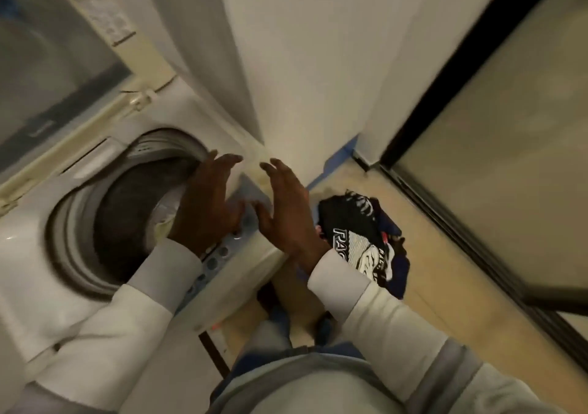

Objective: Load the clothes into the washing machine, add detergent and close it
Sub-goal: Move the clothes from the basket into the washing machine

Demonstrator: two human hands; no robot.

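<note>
A white top-loading washing machine (pixel 41 286) fills the left of the view, its lid (pixel 47 73) raised and its round drum (pixel 127 216) open and dark inside. A pale piece of cloth (pixel 165 213) shows at the drum's right side. My left hand (pixel 206 206) hovers over the drum's right rim with fingers spread and nothing in it. My right hand (pixel 286 213) hangs open above the machine's control panel (pixel 222 251), also holding nothing. A heap of dark clothes (pixel 366 241) with white lettering lies on the floor to the right of the machine.
A white wall (pixel 302 63) stands just behind and to the right of the machine. A sliding door with a black frame (pixel 445 101) and frosted glass runs along the right. The floor (pixel 445 302) is tan. My legs show at the bottom.
</note>
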